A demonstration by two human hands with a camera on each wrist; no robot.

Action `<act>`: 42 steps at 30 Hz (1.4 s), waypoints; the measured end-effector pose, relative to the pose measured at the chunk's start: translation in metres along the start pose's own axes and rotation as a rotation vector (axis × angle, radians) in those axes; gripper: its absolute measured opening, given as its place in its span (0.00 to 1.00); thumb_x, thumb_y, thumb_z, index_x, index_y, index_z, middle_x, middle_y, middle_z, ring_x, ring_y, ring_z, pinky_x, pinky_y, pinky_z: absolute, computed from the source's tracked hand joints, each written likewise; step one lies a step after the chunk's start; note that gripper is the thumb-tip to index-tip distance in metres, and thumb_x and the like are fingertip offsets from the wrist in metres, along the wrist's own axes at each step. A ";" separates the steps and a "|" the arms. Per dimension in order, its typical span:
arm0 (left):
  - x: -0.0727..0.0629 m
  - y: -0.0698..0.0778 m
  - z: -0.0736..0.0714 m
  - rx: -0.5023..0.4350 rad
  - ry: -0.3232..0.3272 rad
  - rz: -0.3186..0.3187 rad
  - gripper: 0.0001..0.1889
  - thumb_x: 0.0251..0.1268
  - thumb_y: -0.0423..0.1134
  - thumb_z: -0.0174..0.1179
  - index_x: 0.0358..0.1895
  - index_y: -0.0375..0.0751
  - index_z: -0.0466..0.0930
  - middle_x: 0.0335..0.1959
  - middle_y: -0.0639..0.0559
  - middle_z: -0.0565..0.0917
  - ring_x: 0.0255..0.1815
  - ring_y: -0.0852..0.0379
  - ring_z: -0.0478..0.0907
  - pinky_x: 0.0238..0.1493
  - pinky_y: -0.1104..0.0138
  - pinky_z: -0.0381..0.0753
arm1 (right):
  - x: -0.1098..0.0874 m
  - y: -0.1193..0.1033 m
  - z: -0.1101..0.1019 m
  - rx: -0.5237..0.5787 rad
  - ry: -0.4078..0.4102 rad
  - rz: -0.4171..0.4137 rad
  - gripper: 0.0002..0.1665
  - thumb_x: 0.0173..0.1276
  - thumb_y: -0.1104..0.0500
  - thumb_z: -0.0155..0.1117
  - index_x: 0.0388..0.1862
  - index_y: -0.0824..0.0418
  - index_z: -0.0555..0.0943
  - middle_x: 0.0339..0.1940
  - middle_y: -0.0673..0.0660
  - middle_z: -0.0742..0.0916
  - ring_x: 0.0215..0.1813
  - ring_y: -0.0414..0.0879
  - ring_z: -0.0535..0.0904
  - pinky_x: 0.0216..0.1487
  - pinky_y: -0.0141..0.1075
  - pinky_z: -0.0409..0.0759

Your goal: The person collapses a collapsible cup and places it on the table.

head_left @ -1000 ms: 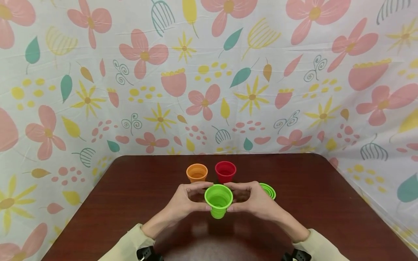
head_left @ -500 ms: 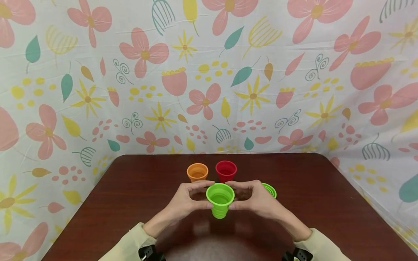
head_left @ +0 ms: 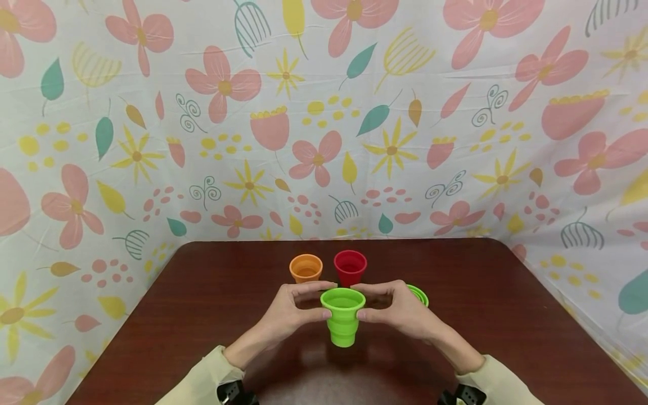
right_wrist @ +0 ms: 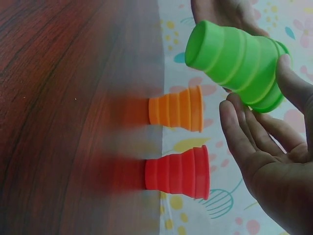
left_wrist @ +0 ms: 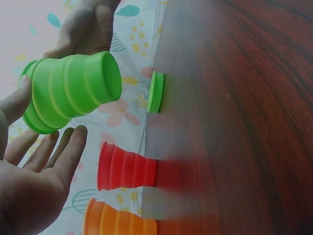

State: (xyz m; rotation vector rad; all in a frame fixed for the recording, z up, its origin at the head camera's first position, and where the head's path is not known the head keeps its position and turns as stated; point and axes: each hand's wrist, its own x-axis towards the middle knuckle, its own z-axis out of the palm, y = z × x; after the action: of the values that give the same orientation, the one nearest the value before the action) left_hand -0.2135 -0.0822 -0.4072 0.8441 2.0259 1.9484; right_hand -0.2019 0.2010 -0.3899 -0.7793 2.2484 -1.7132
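Observation:
A green collapsible cup (head_left: 343,319), extended to full height, is held above the table between both hands. My left hand (head_left: 289,310) pinches its rim area from the left, thumb on the near side. From the right, my right hand (head_left: 400,309) holds the rim area the same way. In the left wrist view, the stepped wall and closed base of the green cup (left_wrist: 78,88) face the table side. The right wrist view shows the green cup (right_wrist: 239,63) with the right thumb against its rim end.
Behind the hands, an orange cup (head_left: 306,268) and a red cup (head_left: 350,266) stand upright on the dark wooden table (head_left: 223,304). A flattened green cup (head_left: 418,293) lies behind my right hand, partly hidden. Flowered cloth (head_left: 324,112) hangs beyond the table.
The green cup has tilted in my hands: less of its inside and more of its side wall show in the head view. Both hands stay almost in place.

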 end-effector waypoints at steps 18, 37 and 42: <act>0.005 -0.004 0.005 0.082 0.007 0.197 0.14 0.72 0.31 0.68 0.58 0.34 0.88 0.55 0.46 0.89 0.61 0.47 0.83 0.62 0.54 0.82 | -0.001 0.004 0.000 -0.014 0.035 0.059 0.28 0.77 0.55 0.69 0.69 0.69 0.80 0.58 0.60 0.89 0.55 0.54 0.87 0.55 0.39 0.87; 0.004 -0.003 0.008 0.089 -0.006 0.194 0.21 0.69 0.33 0.72 0.63 0.36 0.85 0.54 0.47 0.89 0.56 0.49 0.87 0.54 0.59 0.88 | -0.003 0.003 0.005 0.002 0.105 0.123 0.25 0.80 0.50 0.65 0.63 0.69 0.84 0.51 0.60 0.91 0.47 0.54 0.89 0.56 0.57 0.86; 0.005 -0.003 0.008 0.103 0.008 0.199 0.19 0.69 0.34 0.72 0.62 0.39 0.87 0.52 0.48 0.90 0.52 0.50 0.88 0.52 0.59 0.88 | -0.005 0.001 0.007 -0.007 0.094 0.116 0.24 0.81 0.50 0.63 0.62 0.69 0.85 0.47 0.60 0.90 0.46 0.54 0.89 0.54 0.56 0.87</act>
State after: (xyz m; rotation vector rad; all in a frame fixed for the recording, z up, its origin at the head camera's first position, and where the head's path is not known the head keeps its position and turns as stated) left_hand -0.2138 -0.0726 -0.4104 1.1017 2.1354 1.9622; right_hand -0.1951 0.1974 -0.3940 -0.5679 2.3129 -1.7223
